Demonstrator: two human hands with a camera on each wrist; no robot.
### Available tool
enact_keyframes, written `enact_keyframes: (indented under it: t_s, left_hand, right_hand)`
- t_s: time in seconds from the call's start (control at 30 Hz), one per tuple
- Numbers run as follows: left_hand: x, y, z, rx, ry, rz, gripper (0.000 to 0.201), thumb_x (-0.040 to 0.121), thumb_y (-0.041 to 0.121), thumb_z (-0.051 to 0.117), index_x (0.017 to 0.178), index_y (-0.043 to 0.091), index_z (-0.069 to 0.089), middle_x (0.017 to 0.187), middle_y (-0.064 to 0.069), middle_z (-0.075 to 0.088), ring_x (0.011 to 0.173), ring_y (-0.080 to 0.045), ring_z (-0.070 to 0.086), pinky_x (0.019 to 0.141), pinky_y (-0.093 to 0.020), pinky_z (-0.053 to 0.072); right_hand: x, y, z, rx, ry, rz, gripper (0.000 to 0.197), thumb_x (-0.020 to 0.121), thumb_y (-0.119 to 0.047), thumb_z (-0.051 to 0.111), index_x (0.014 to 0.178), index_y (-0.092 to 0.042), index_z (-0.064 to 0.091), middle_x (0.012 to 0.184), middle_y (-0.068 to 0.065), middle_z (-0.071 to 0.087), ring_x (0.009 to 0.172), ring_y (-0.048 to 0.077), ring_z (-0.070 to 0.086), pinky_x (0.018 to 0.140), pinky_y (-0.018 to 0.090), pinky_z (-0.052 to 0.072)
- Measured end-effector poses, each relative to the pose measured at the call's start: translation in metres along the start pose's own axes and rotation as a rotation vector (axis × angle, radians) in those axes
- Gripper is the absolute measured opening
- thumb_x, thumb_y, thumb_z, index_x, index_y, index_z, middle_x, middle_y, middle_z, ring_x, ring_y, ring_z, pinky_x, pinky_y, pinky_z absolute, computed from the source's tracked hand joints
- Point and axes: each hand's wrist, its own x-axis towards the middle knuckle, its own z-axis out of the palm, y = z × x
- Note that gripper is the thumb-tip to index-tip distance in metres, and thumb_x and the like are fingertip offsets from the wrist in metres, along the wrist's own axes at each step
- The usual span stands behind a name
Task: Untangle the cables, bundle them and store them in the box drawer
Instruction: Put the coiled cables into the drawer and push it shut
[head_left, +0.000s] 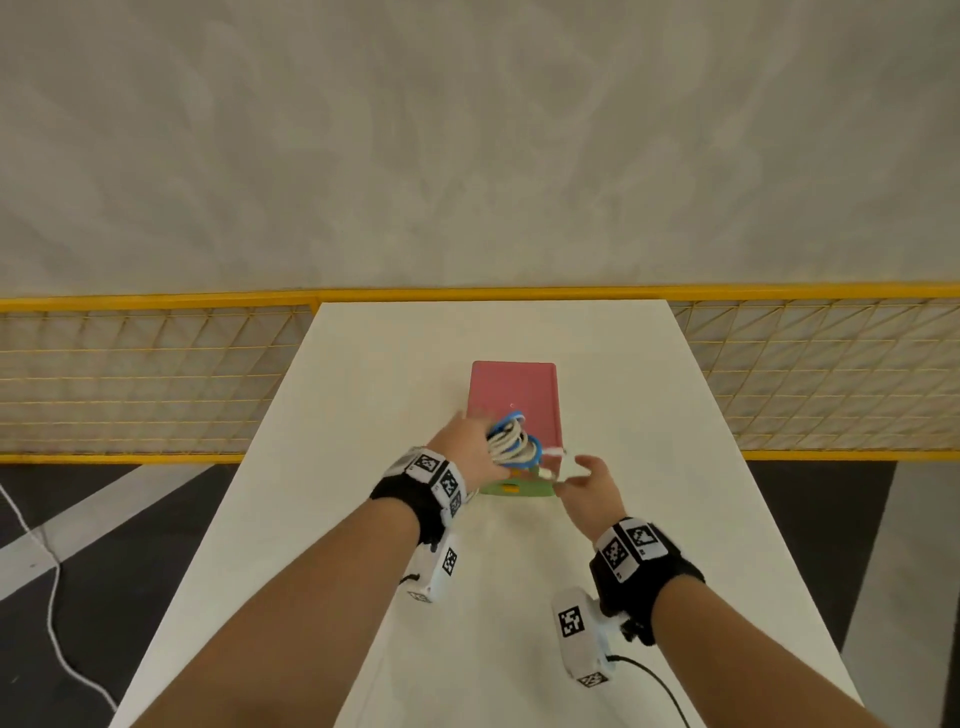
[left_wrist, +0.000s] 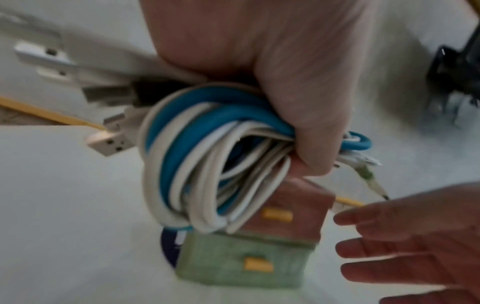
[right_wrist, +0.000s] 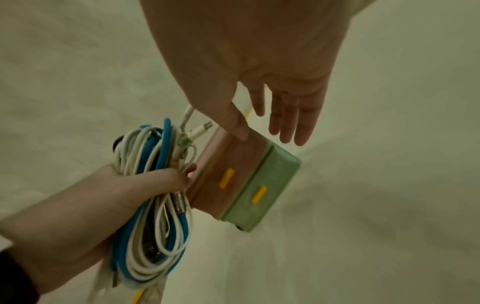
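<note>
My left hand (head_left: 470, 449) grips a coiled bundle of white and blue cables (head_left: 514, 440), held just above the near left corner of the box (head_left: 511, 400). The coils (left_wrist: 207, 156) loop round my palm, with USB plugs (left_wrist: 109, 142) sticking out. The box (right_wrist: 241, 176) is small, with a pink upper drawer (left_wrist: 288, 214) and a green lower drawer (left_wrist: 246, 265), each with a yellow handle; both look closed. My right hand (head_left: 587, 475) hovers open at the box's near right corner, fingers (right_wrist: 288, 121) straight above the pink top, holding nothing.
The box stands mid-way along a narrow white table (head_left: 363, 519). A yellow mesh fence (head_left: 130, 374) runs behind and beside the table. A thin white cord (head_left: 52, 597) lies on the dark floor at left. Each wrist wears a camera with tags.
</note>
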Motion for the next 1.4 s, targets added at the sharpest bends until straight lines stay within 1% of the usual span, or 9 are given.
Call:
enact_keyframes:
  t_s: [0.07,0.17,0.27,0.43,0.73,0.93,1.07,1.2,1.4]
  left_hand:
    - [0.003,-0.003,0.007,0.154,-0.114,0.027,0.093,0.078,0.041,0.073,0.151,0.011,0.024,0.154,-0.010,0.034,0.140,-0.026,0.037,0.111,-0.036,0.036]
    - [0.005,-0.010,0.009,0.214,-0.136,0.071,0.099,0.083,0.043,0.068,0.154,0.008,0.010,0.162,-0.008,0.012,0.149,-0.019,0.017,0.118,-0.035,0.025]
    - [0.006,-0.009,0.007,0.192,-0.142,0.050,0.097,0.085,0.043,0.067,0.155,0.009,0.009,0.162,-0.010,0.014,0.148,-0.022,0.020,0.118,-0.034,0.024]
    - [0.008,-0.005,0.003,0.252,-0.138,0.053,0.095,0.084,0.039,0.068,0.154,0.008,0.011,0.159,-0.010,0.024,0.143,-0.026,0.031,0.115,-0.034,0.030]
    - [0.006,-0.003,0.002,0.326,-0.127,0.067,0.096,0.082,0.031,0.068,0.154,0.008,0.009,0.160,-0.011,0.022,0.143,-0.025,0.032,0.113,-0.034,0.033]
    - [0.004,-0.001,0.001,0.317,-0.131,0.055,0.096,0.082,0.031,0.069,0.154,0.008,0.010,0.158,-0.010,0.026,0.140,-0.026,0.036,0.111,-0.035,0.036]
    - [0.003,0.000,0.001,0.320,-0.126,0.050,0.096,0.081,0.034,0.070,0.154,0.008,0.012,0.155,-0.011,0.033,0.135,-0.027,0.043,0.107,-0.037,0.041]
    - [0.003,0.000,0.002,0.312,-0.124,0.047,0.095,0.082,0.033,0.069,0.154,0.008,0.012,0.154,-0.010,0.035,0.133,-0.027,0.044,0.107,-0.037,0.041]
    - [0.005,-0.004,0.004,0.316,-0.110,0.060,0.095,0.082,0.033,0.069,0.154,0.010,0.012,0.156,-0.009,0.031,0.135,-0.026,0.042,0.108,-0.036,0.040]
  right_hand:
    - [0.009,0.015,0.016,0.031,-0.045,0.107,0.057,0.085,-0.005,0.056,0.137,-0.006,0.032,0.105,0.014,0.054,0.092,0.026,0.051,0.083,0.037,0.048]
    - [0.023,0.031,0.036,0.032,-0.073,0.164,0.055,0.084,-0.008,0.058,0.134,-0.010,0.034,0.107,0.011,0.053,0.101,0.031,0.058,0.094,0.048,0.050]
    - [0.030,0.027,0.050,0.223,-0.117,0.242,0.021,0.090,-0.008,0.054,0.109,-0.010,0.044,0.098,0.013,0.056,0.082,0.029,0.058,0.069,0.037,0.053]
    - [0.041,0.024,0.068,0.407,-0.046,0.201,0.054,0.080,0.009,0.063,0.127,0.000,0.038,0.116,0.026,0.058,0.070,0.023,0.057,0.042,0.022,0.053]
    - [-0.004,0.047,0.062,0.421,0.005,0.199,0.050,0.081,0.004,0.061,0.124,-0.005,0.039,0.103,0.017,0.058,0.082,0.026,0.059,0.059,0.023,0.056]
    - [-0.008,0.031,0.047,-0.105,0.191,0.154,0.069,0.082,-0.031,0.060,0.143,-0.016,0.031,0.136,0.017,0.032,0.126,0.037,0.035,0.105,0.044,0.033]
    - [0.014,0.015,0.043,-0.182,0.200,-0.007,0.065,0.080,-0.009,0.061,0.139,-0.012,0.035,0.128,0.019,0.043,0.113,0.033,0.048,0.098,0.040,0.041]
    - [0.015,0.019,0.042,-0.119,0.069,-0.055,0.063,0.077,0.011,0.045,0.135,-0.011,0.038,0.104,0.013,0.050,0.083,0.025,0.050,0.069,0.032,0.046]
    - [-0.019,0.042,0.040,-0.165,-0.019,-0.006,0.077,0.078,0.012,0.039,0.147,-0.014,0.017,0.132,0.021,0.038,0.095,0.027,0.047,0.081,0.033,0.043]
